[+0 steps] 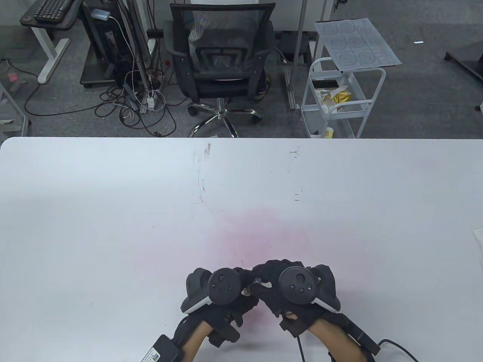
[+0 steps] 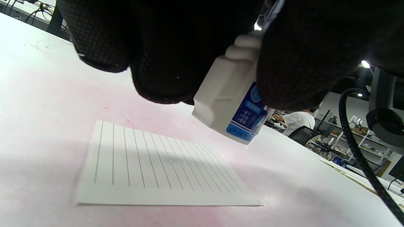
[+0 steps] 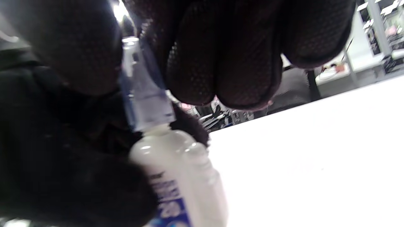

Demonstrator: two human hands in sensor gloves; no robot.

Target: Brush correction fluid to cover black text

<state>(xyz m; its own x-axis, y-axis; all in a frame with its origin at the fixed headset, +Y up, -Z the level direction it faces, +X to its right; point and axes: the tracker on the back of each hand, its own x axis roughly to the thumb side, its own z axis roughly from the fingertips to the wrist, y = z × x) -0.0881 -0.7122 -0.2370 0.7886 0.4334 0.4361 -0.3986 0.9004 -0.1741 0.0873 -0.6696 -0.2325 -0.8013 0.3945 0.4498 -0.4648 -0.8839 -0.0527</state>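
My two hands meet low at the centre of the table view. My left hand point(image 1: 241, 292) grips a small white correction fluid bottle point(image 2: 227, 97) with a blue label, held tilted above the table. My right hand point(image 1: 269, 283) pinches the bottle's clear bluish cap point(image 3: 145, 101), which sits on the bottle's neck point(image 3: 157, 129). Only a bit of the cap point(image 1: 257, 281) shows between the hands in the table view. A lined white paper point(image 2: 157, 164) lies flat under the hands, with a small pale glossy patch point(image 2: 174, 160) near its middle. No black text shows on it.
The white table point(image 1: 113, 207) has a pink stain point(image 1: 260, 237) around the hands. An office chair point(image 1: 220, 60) and a white cart point(image 1: 339, 102) stand beyond the far edge. A paper corner point(image 1: 478, 237) lies at the right edge.
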